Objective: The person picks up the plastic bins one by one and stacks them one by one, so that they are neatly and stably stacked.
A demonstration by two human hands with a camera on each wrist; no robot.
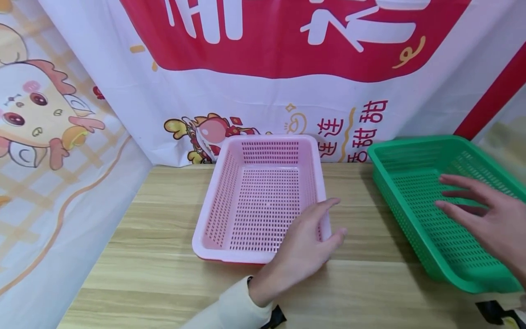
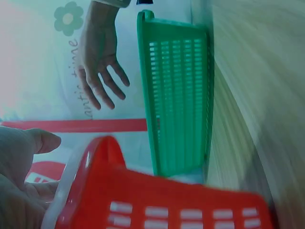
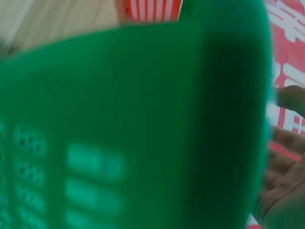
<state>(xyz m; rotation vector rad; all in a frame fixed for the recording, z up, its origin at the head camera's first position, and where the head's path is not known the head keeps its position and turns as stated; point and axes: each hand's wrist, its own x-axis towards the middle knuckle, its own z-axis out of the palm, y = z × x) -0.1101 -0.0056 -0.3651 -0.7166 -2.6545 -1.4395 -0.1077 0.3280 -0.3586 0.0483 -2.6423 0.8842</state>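
- Well, your left hand [image 1: 302, 242] lay across the right side of the pink basket [image 1: 263, 205], near that basket's front-right corner. Its thumb stood wide of the fingers; whether it touched the rim, I could not tell.
- The pink basket sat at the back edge of the worktop [image 1: 164, 237], a little right of the back-left corner. Your left wrist view showed its outer wall as red and slotted, under a paler rim.
- Your right hand [image 1: 493, 214] was over the right part of the green basket [image 1: 423, 205], fingers spread wide and thumb apart; contact with that basket was unclear.
- The green basket stood well to the right of the pink one, set askew to the worktop's back edge, with wood grain showing between them.
- Along the back edge hung a red and white banner [image 1: 263, 55] with printed lettering.
- Beyond the left edge was a cartoon-printed sheet [image 1: 41, 192].
- A pale sleeve [image 1: 234, 306] covered your left forearm.
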